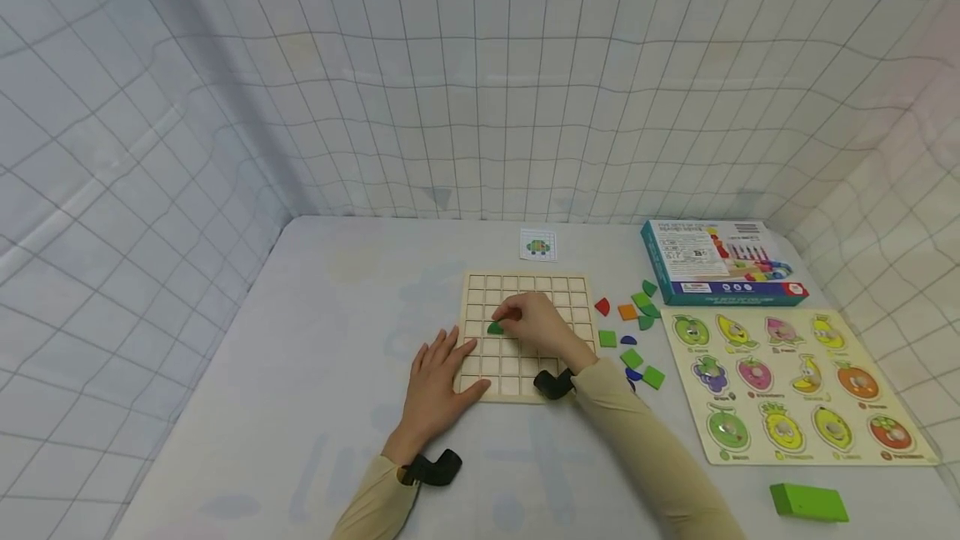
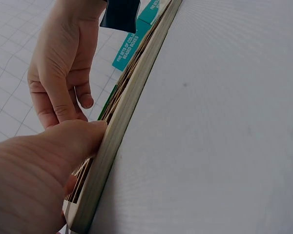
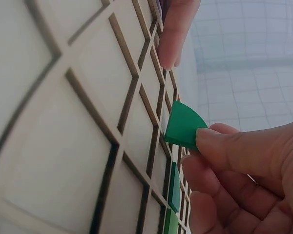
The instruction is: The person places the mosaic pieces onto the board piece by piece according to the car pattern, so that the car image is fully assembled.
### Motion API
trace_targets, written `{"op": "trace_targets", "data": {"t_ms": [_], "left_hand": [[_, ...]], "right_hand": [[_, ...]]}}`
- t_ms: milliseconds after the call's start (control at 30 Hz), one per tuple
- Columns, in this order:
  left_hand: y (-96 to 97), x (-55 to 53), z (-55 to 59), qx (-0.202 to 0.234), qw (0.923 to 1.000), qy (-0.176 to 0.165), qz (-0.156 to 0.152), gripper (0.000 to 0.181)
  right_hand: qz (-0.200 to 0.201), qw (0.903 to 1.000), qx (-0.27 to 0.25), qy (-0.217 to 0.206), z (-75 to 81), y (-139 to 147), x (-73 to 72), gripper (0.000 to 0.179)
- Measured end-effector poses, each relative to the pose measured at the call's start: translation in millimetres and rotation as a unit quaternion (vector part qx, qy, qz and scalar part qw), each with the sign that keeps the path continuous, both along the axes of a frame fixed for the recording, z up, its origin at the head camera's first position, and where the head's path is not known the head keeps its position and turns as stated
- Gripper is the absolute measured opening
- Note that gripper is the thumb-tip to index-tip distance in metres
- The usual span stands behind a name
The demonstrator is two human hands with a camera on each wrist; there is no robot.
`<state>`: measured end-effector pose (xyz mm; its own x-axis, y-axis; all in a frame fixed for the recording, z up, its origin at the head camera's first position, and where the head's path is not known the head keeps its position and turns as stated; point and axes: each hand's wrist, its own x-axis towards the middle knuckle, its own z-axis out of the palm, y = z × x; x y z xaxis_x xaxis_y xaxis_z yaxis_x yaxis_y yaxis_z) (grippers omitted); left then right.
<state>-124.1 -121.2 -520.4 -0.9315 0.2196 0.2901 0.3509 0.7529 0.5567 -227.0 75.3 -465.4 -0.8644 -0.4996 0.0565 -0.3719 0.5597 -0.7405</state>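
A pale wooden board with a raised square grid lies flat on the table. My right hand is over its middle, pinching a dark green quarter-circle tile between thumb and fingers. The tile stands tilted near the grid lines. My left hand lies spread at the board's left edge; its thumb rests on the rim in the left wrist view. Beyond the held tile, the right wrist view shows a dark green piece and a lighter green piece, apparently in the grid.
Right of the board lie loose tiles, including a red quarter-circle, an orange square and several green and blue ones. A pattern card is behind it. Farther right are a toy box, a fruit puzzle board and a green block.
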Motion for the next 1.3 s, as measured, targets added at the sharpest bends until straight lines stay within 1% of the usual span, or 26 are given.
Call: {"op": "trace_targets", "data": {"t_ms": [233, 400, 533, 767, 967, 1100, 1300], "left_hand": [[-1.7, -0.2, -0.9, -0.001, 1.0000, 0.002, 0.001, 0.063], [-0.9, -0.3, -0.4, -0.001, 1.0000, 0.000, 0.000, 0.063], [0.2, 0.0, 1.3, -0.004, 1.0000, 0.002, -0.002, 0.063], [0.0, 0.3, 1.0, -0.005, 1.0000, 0.006, -0.002, 0.062], [0.2, 0.8, 1.2, -0.007, 0.9999, 0.009, -0.001, 0.062], [0.1, 1.1, 1.8, -0.006, 0.9999, 0.008, -0.002, 0.062], [-0.3, 0.9, 2.2, -0.004, 0.9999, 0.007, -0.006, 0.062]], "right_hand": [[-0.002, 0.9996, 0.019, 0.021, -2.5, -5.8, -2.8, 0.008], [-0.003, 0.9994, 0.027, 0.022, -5.6, -8.0, -4.0, 0.006], [-0.005, 0.9988, 0.045, 0.021, -8.0, -8.8, -3.8, 0.006], [0.009, 0.9976, 0.065, 0.023, -6.6, -10.2, -2.7, 0.007], [0.019, 0.9967, 0.068, 0.042, -6.5, -10.5, -1.5, 0.010], [0.010, 0.9955, 0.079, 0.051, -5.9, -9.9, -0.3, 0.010], [-0.006, 0.9954, 0.082, 0.050, -3.7, -8.1, 2.7, 0.009]]}}
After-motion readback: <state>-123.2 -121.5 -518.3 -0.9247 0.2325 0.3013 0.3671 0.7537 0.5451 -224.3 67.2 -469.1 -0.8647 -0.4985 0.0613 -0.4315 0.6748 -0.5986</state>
